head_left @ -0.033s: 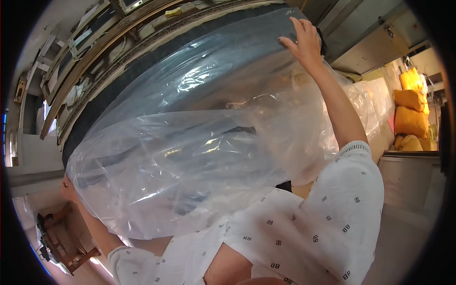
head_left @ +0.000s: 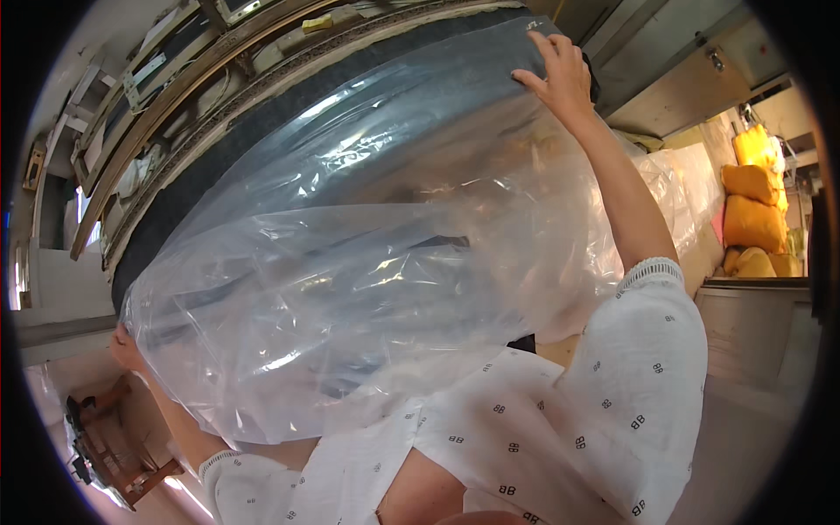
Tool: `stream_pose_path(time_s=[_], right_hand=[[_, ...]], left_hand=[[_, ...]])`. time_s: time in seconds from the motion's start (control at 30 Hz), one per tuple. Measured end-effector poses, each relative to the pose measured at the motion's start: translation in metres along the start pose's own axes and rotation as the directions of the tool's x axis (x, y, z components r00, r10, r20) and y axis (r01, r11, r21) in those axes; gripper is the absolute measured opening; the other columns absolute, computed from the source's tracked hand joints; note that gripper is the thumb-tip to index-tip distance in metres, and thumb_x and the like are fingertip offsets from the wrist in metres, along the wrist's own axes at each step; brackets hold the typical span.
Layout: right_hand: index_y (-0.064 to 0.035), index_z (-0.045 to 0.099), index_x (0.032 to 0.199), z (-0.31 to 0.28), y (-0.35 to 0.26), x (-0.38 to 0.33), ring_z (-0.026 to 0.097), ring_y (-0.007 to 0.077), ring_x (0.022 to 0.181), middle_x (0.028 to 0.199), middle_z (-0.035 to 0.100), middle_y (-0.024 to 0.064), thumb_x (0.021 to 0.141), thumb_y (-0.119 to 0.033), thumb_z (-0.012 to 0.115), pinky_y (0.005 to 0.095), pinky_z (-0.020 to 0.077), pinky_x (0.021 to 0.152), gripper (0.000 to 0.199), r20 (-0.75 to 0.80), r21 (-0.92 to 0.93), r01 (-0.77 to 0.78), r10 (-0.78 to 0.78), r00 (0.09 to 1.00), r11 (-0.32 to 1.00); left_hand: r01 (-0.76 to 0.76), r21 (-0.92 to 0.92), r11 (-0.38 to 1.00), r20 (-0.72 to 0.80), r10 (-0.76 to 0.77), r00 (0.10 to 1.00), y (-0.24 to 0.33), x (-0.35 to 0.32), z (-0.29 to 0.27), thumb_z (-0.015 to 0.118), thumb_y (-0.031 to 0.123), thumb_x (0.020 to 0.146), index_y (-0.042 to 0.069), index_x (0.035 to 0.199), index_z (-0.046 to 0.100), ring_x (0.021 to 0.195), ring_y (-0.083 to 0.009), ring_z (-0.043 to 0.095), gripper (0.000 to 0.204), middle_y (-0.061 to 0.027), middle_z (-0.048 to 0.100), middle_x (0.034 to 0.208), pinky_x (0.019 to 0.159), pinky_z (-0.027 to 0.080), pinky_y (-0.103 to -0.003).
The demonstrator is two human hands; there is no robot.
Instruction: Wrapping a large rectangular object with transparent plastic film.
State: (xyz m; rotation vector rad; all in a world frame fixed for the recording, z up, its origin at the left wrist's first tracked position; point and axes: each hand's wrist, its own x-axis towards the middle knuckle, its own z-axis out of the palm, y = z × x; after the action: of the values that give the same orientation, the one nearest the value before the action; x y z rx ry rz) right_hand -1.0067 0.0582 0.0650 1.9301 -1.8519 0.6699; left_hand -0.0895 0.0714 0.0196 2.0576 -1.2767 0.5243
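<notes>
A wide sheet of clear plastic film (head_left: 350, 289) spreads over a dark, padded-looking surface (head_left: 210, 162) with a curved look, creased and shiny, its near part hanging toward my body. At the far right, my right hand (head_left: 563, 80) rests on the film's far corner, thumb and fingers apart. My left hand (head_left: 127, 346) is at the film's left edge, fingers curled at the corner and partly hidden by it. A brownish area shows faintly through the film's right part; what it is cannot be made out.
Wooden rails and metal machine parts (head_left: 144, 140) run along the far left, with a small yellow object (head_left: 318, 24) on them. A wooden stool-like frame (head_left: 122, 446) stands at lower left. Stacked orange-yellow bundles (head_left: 754, 206) sit at the right. A grey metal cabinet (head_left: 682, 74) is at the far right.
</notes>
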Motion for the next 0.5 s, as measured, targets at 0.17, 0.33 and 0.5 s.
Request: stream_pose_path(time_s=[0.17,0.33,0.5], right_hand=[[-0.0113,0.058,0.099,-0.011,0.021,0.003,0.046,0.0151,0.096,0.1,0.048,0.0001,0.072,-0.021,0.069,0.0269,0.0374,0.08,0.03,0.329,0.538,-0.206,0.021,0.944,0.817],[-0.0103,0.059,0.101,0.002,0.034,-0.049,0.046,0.0205,0.088,0.091,0.049,0.0047,0.068,-0.025,0.073,0.0298,0.0379,0.081,0.039,0.229,0.334,0.122,-0.206,0.951,0.935],[-0.0095,0.062,0.103,0.042,0.048,-0.086,0.047,0.0237,0.081,0.077,0.046,0.0082,0.07,-0.025,0.071,0.0333,0.0389,0.072,0.037,0.253,0.247,-0.233,0.169,0.952,0.941]], left_hand=[[0.004,-0.019,1.0,0.057,-0.003,0.998,0.031,-0.005,0.013,0.055,0.038,0.084,0.003,0.088,0.065,0.078,-0.031,0.058,0.037,-0.0141,0.064,0.083,0.071,0.043,-0.039],[-0.115,-0.022,0.993,0.038,0.116,0.993,0.022,-0.007,0.005,0.054,0.037,0.085,0.003,0.092,0.065,0.088,-0.03,0.057,0.036,-0.0145,0.062,0.096,0.079,0.042,-0.037],[-0.132,-0.161,0.978,0.062,0.143,0.988,0.051,-0.016,0.008,0.054,0.037,0.085,0.002,0.092,0.065,0.086,-0.0293,0.057,0.037,-0.0145,0.063,0.092,0.079,0.043,-0.037]])
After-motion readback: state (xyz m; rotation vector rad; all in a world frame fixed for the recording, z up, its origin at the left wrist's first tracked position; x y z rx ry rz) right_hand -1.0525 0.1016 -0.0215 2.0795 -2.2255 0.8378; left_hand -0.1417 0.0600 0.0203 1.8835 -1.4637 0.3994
